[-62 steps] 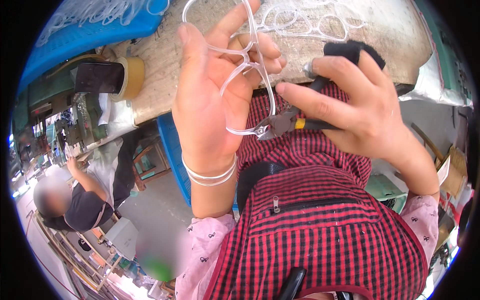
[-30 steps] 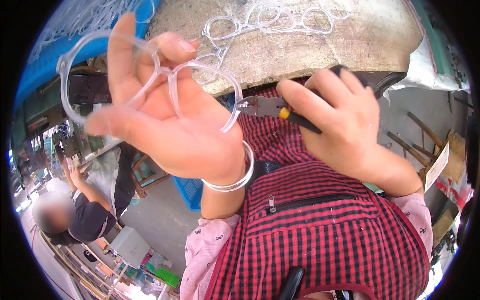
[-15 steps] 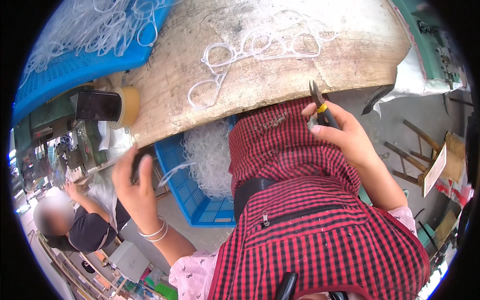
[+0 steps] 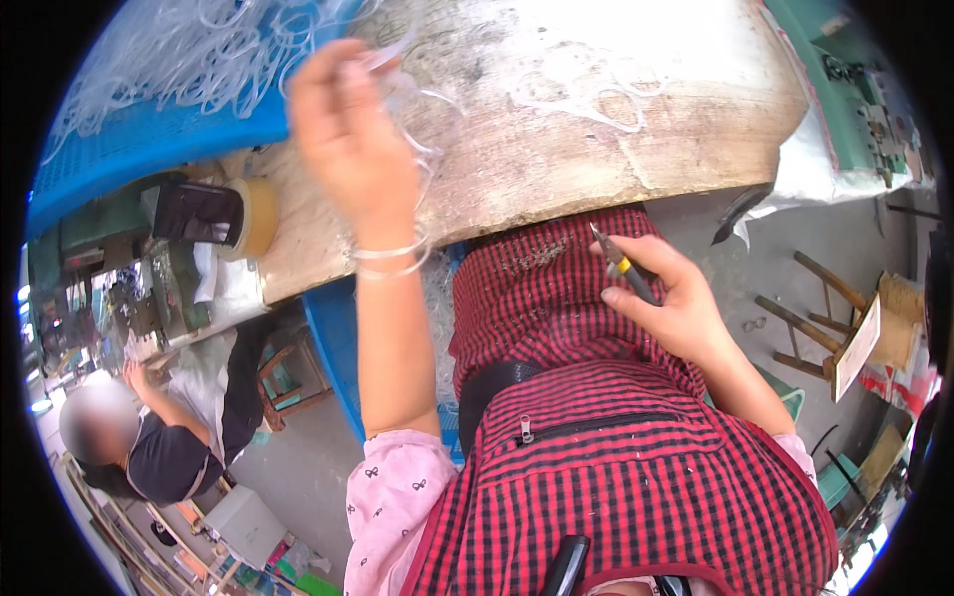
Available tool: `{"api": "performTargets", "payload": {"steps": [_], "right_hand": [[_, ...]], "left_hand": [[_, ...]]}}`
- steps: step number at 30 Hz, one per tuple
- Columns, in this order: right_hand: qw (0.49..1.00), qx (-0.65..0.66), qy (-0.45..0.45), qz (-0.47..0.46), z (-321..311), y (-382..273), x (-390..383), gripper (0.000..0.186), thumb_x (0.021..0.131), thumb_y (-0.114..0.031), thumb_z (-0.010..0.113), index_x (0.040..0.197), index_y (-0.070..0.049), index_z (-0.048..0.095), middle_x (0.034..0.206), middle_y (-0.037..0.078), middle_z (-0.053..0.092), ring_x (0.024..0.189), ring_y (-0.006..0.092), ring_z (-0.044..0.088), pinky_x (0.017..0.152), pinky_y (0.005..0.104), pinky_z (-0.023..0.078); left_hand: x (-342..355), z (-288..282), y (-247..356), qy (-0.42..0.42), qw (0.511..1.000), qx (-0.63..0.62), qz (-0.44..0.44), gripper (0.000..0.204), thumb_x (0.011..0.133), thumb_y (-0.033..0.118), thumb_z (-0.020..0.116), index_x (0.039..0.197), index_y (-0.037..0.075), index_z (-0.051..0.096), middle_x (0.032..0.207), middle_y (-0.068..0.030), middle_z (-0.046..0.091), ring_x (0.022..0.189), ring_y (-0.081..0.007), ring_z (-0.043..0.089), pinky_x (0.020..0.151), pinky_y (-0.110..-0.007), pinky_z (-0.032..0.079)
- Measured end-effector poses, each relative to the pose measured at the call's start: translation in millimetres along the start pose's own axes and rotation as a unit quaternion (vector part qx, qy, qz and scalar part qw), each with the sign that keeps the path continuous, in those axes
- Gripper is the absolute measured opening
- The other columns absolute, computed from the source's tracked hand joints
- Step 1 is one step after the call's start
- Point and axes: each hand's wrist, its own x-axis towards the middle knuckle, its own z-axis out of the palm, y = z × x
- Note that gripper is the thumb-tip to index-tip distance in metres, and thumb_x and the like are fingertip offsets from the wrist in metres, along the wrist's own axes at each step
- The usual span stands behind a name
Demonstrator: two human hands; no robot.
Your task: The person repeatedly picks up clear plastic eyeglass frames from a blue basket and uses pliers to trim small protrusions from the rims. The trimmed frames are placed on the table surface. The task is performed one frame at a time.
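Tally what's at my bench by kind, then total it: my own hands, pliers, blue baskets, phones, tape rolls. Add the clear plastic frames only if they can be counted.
Hands: 2 (left hand, right hand)
Pliers: 1
Blue baskets: 2 (upper basket, lower basket)
Phone: 1
Tape roll: 1
Clear plastic frames: too tangled and blurred to count
Total: 7, frames left out

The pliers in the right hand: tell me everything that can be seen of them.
The pliers are a small hand tool with a grey, metal-looking head narrowing to a point, a yellow band below it and a dark grip. The right hand holds them by the grip, which its fingers partly hide. The tip points up and leftward in the picture, seen against the checked apron, below the table's near edge. Whether the jaws are parted is too small to tell.
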Motion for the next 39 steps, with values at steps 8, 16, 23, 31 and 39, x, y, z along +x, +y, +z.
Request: {"api": "performTargets", "payload": {"steps": [8, 16, 23, 31, 39], "right_hand": [[0.879, -0.321, 0.03, -0.351, -2.5, -65.1, 50.5, 0.059, 0.062, -0.011, 0.082, 0.12, -0.017, 0.073, 0.1, 0.008, 0.06, 0.085, 0.0275, 0.058, 0.073, 0.0369, 0.048], [0.772, -0.441, 0.0, -0.457, -12.7, -87.5, 65.9, 0.06, 0.058, -0.018, 0.077, 0.117, -0.027, 0.073, 0.105, 0.001, 0.061, 0.078, 0.0226, 0.055, 0.063, 0.0336, 0.046], [0.708, -0.504, -0.021, -0.495, -15.4, -104.2, 76.4, 0.044, 0.067, -0.025, 0.07, 0.11, -0.028, 0.072, 0.1, -0.003, 0.06, 0.072, 0.0171, 0.052, 0.054, 0.0289, 0.039], [0.806, -0.406, -0.042, -0.429, -3.0, -78.6, 63.8, 0.04, 0.06, -0.02, 0.075, 0.1, -0.018, 0.071, 0.085, -0.001, 0.057, 0.068, 0.0211, 0.052, 0.056, 0.0344, 0.042], [0.895, -0.335, 0.041, -0.291, 18.1, -69.7, 38.8, 0.053, 0.062, -0.008, 0.081, 0.114, -0.015, 0.072, 0.091, 0.004, 0.06, 0.076, 0.0268, 0.056, 0.063, 0.0373, 0.046]], "left_hand": [[-37.5, -40.9, 60.7, -0.083, 0.693, -0.591, -0.405, 0.041, 0.103, 0.03, 0.046, 0.124, -0.002, 0.062, 0.096, -0.0117, 0.066, 0.091, -0.0203, 0.061, 0.084, -0.033, 0.048], [-46.3, -34.8, 71.8, -0.11, 0.688, -0.576, -0.427, 0.057, 0.102, 0.043, 0.038, 0.126, -0.005, 0.059, 0.093, -0.0115, 0.065, 0.088, -0.0195, 0.06, 0.083, -0.032, 0.047], [-45.8, -31.5, 71.1, -0.106, 0.717, -0.544, -0.424, 0.072, 0.102, 0.054, 0.03, 0.128, -0.007, 0.057, 0.09, -0.0113, 0.064, 0.085, -0.0188, 0.059, 0.082, -0.031, 0.046], [-45.6, -21.4, 76.3, -0.028, 0.837, -0.407, -0.364, 0.088, 0.101, 0.066, 0.022, 0.131, -0.01, 0.055, 0.086, -0.0111, 0.063, 0.082, -0.018, 0.057, 0.082, -0.03, 0.045], [-43.6, -25.8, 78.5, 0.011, 0.961, -0.206, -0.182, 0.095, 0.101, 0.071, 0.024, 0.14, -0.014, 0.042, 0.083, -0.0115, 0.062, 0.087, -0.0217, 0.059, 0.093, -0.034, 0.049]]}}
